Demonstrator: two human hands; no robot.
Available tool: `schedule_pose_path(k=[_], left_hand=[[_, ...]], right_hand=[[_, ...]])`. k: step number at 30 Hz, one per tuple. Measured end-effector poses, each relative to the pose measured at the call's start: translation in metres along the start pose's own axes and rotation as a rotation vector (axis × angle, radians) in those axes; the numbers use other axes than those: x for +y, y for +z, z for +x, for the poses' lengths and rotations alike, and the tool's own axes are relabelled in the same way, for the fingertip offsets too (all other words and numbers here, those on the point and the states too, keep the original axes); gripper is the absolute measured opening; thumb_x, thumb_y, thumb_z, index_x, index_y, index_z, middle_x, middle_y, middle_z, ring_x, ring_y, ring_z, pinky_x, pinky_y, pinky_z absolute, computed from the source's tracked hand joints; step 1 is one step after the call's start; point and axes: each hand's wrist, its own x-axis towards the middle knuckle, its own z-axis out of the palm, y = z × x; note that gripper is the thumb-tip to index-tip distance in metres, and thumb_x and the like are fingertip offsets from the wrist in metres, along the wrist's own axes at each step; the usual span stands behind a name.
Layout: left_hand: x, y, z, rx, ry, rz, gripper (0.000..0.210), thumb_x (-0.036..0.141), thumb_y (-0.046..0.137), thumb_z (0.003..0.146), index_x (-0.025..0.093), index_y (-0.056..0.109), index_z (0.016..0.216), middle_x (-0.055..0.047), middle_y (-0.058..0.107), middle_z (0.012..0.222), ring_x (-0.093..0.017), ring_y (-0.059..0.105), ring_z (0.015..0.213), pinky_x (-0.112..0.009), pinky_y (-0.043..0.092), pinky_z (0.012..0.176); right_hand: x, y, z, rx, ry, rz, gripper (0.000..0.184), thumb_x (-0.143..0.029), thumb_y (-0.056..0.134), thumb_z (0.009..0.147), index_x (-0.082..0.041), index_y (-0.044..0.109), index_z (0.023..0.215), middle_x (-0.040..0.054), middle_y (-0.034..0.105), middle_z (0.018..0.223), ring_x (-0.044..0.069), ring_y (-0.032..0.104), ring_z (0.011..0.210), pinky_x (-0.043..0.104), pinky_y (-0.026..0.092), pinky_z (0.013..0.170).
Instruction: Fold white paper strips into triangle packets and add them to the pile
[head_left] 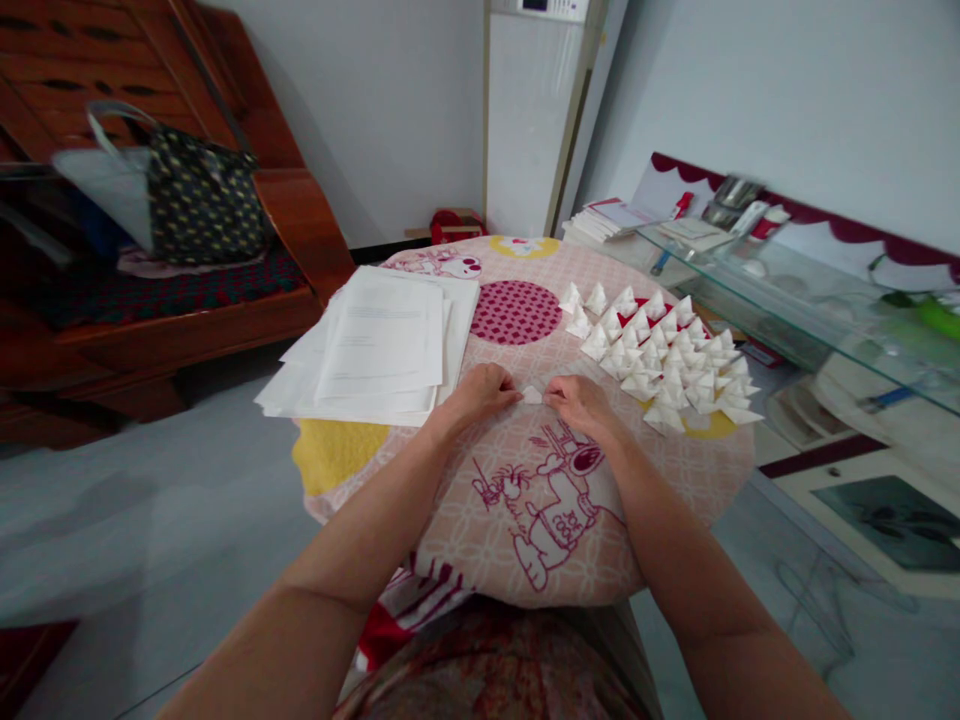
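Note:
A small piece of white folded paper (532,396) lies low over the round table's patterned cloth (480,540), between my two hands. My left hand (484,391) is closed, its fingertips pinching the paper's left corner. From the other side my right hand (576,402) pinches the right corner, fingers curled in. To the right stand several folded white paper boats (660,350), grouped in close rows. A stack of white paper sheets (382,335), some with faint print, rests on the left part of the table.
A wooden bench (289,210) with a dark patterned bag (199,195) is at the left. On the right, a glass-topped cabinet (817,320) carries papers and small items close to the table's edge. A tall white appliance (532,120) stands behind.

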Motion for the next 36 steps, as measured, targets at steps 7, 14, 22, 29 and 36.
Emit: schedule_pose_path(k=[7, 14, 22, 29, 36], left_hand=[[0.003, -0.002, 0.0, -0.014, -0.038, 0.072, 0.023, 0.032, 0.067, 0.085, 0.014, 0.079, 0.076, -0.006, 0.068, 0.068, -0.018, 0.059, 0.066, -0.029, 0.042, 0.066], [0.003, -0.004, -0.005, -0.048, -0.024, 0.084, 0.024, 0.032, 0.064, 0.088, 0.015, 0.08, 0.086, -0.008, 0.075, 0.081, -0.018, 0.064, 0.073, -0.027, 0.044, 0.068], [0.009, -0.006, -0.009, -0.075, -0.05, 0.122, 0.024, 0.032, 0.064, 0.09, 0.015, 0.08, 0.094, -0.008, 0.077, 0.089, -0.019, 0.068, 0.081, -0.027, 0.047, 0.074], [0.015, -0.005, -0.009, -0.112, -0.046, 0.26, 0.024, 0.032, 0.061, 0.093, 0.017, 0.08, 0.097, -0.01, 0.077, 0.098, -0.024, 0.07, 0.095, -0.03, 0.047, 0.08], [0.015, -0.01, -0.007, -0.128, -0.043, 0.232, 0.032, 0.038, 0.059, 0.096, 0.015, 0.08, 0.094, -0.011, 0.076, 0.091, -0.023, 0.069, 0.087, -0.03, 0.046, 0.078]], right_hand=[[-0.004, -0.002, 0.003, -0.034, 0.057, -0.021, 0.018, -0.022, 0.061, 0.093, -0.02, 0.078, 0.088, 0.0071, 0.076, 0.083, 0.021, 0.065, 0.078, 0.029, 0.04, 0.067], [-0.002, 0.0, 0.004, -0.035, 0.046, -0.032, 0.017, -0.022, 0.061, 0.092, -0.02, 0.077, 0.086, 0.0066, 0.075, 0.081, 0.021, 0.064, 0.076, 0.029, 0.037, 0.065], [-0.005, -0.004, 0.002, -0.05, 0.04, -0.071, 0.02, -0.024, 0.059, 0.095, -0.018, 0.078, 0.093, 0.0081, 0.077, 0.089, 0.02, 0.066, 0.081, 0.029, 0.038, 0.068], [-0.008, -0.007, 0.002, -0.099, 0.062, -0.1, 0.022, -0.025, 0.059, 0.096, -0.016, 0.078, 0.099, 0.0096, 0.079, 0.095, 0.02, 0.068, 0.087, 0.028, 0.039, 0.071], [-0.008, -0.006, 0.003, -0.089, 0.063, -0.092, 0.022, -0.025, 0.059, 0.096, -0.016, 0.079, 0.098, 0.01, 0.079, 0.096, 0.021, 0.068, 0.088, 0.029, 0.039, 0.071]])
